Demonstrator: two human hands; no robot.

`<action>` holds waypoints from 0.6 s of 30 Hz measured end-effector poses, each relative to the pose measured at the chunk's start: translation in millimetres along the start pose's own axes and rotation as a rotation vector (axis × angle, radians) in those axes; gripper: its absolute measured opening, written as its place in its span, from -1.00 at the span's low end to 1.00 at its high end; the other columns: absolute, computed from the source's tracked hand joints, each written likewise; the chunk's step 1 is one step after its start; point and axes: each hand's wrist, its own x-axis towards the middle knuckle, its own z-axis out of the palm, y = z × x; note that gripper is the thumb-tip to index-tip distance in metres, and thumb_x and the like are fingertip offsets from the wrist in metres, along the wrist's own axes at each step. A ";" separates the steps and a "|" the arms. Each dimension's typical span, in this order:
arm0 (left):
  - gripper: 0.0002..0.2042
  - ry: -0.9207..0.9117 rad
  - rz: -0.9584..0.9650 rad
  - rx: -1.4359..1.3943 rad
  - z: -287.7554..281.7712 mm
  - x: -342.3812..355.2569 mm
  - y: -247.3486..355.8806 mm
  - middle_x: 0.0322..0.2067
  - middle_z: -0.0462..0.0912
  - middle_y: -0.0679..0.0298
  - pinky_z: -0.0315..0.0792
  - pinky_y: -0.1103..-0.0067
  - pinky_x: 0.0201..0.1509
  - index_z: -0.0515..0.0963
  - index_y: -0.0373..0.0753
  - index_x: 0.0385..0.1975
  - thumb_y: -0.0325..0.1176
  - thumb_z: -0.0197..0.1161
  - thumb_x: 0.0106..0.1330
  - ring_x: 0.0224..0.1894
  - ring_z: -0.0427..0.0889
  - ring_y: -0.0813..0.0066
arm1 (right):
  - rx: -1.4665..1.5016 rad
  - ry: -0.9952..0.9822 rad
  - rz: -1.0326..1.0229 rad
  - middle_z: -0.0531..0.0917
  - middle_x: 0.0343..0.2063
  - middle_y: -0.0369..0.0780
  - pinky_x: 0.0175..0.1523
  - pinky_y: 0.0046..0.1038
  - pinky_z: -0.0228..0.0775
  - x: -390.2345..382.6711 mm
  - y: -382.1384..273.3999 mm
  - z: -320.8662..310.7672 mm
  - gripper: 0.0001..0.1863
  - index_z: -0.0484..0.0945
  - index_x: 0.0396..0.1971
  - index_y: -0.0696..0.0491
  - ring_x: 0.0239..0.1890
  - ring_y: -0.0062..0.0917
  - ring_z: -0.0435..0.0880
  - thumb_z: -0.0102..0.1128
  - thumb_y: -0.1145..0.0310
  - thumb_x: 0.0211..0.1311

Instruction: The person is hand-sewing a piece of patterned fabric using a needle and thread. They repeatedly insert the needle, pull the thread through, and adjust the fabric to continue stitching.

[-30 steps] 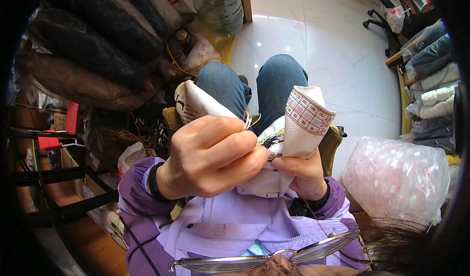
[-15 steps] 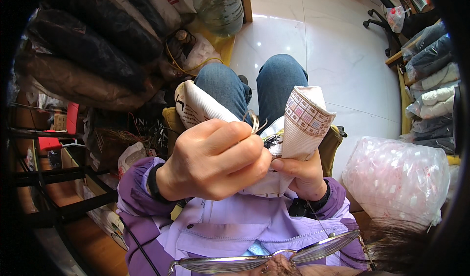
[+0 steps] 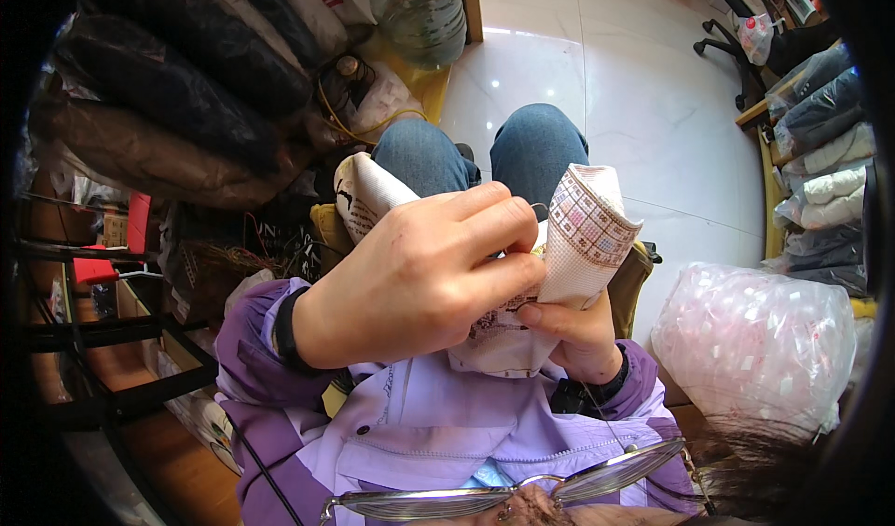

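Note:
White cross-stitch cloth with a printed brown and coloured grid is rolled and bunched above my lap. My right hand is closed on its near right part, the thumb pressed on top and the other fingers behind it. My left hand lies across the middle of the cloth, fingers bent in a pinch close to my right thumb. Whatever sits in that pinch is hidden. A thin dark curved strand shows just past the left fingers. Dark stitching is partly visible beneath them.
Bagged garments are piled at the far left, near a large clear water bottle. A black-framed rack stands at left. On the right are a big clear plastic bag and a shelf of wrapped clothes.
My left hand has moved right and slightly away from me, over the cloth's middle. The pale thread loops seen by its fingers are now hidden. My right hand keeps its hold.

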 end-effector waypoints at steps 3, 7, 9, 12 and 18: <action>-0.77 0.056 -0.151 -0.198 4.8 -1.2 -0.1 -0.39 0.61 0.16 0.53 0.52 -0.35 0.64 -0.34 -0.32 -0.68 0.32 -0.03 -0.41 0.64 0.31 | 0.026 -0.001 0.003 0.65 -0.04 -0.15 0.14 -0.36 0.53 -0.4 1.2 -0.1 -0.42 0.47 0.10 0.17 0.01 -0.40 0.67 0.38 0.68 0.00; -0.87 0.082 -0.425 -0.485 13.3 -3.9 -0.3 -0.41 0.68 0.16 0.53 0.57 -0.33 0.63 -0.36 -0.37 -0.64 0.40 0.09 -0.42 0.69 0.40 | 0.028 0.002 0.015 0.65 -0.04 -0.15 0.14 -0.36 0.52 -0.1 3.0 -1.8 -0.42 0.47 0.10 0.16 0.00 -0.41 0.67 0.38 0.69 -0.01; -0.87 0.054 -0.412 -0.519 14.9 -4.9 -4.4 -0.42 0.68 0.17 0.52 0.58 -0.34 0.64 -0.36 -0.38 -0.64 0.40 0.08 -0.43 0.68 0.38 | 0.034 0.021 0.006 0.65 -0.05 -0.15 0.14 -0.37 0.52 0.5 4.3 -2.4 -0.40 0.47 0.10 0.17 -0.01 -0.41 0.67 0.37 0.71 -0.02; -0.85 0.074 -0.246 -0.444 18.4 -6.5 -6.2 -0.46 0.68 0.20 0.51 0.57 -0.38 0.64 -0.35 -0.39 -0.65 0.39 0.02 -0.46 0.67 0.37 | -0.006 0.030 -0.018 0.65 -0.07 -0.15 0.12 -0.38 0.52 -0.4 4.3 -2.2 -0.42 0.46 0.10 0.18 -0.04 -0.42 0.68 0.39 0.63 0.00; -0.74 0.143 -0.005 -0.120 23.8 -12.1 5.2 -0.47 0.68 0.21 0.51 0.54 -0.47 0.64 -0.33 -0.35 -0.60 0.36 -0.13 -0.53 0.62 0.34 | 0.091 -0.029 -0.070 0.62 -0.05 -0.14 0.09 -0.40 0.50 -1.2 1.7 -1.8 -0.35 0.38 0.16 0.18 -0.03 -0.44 0.65 0.40 0.23 0.12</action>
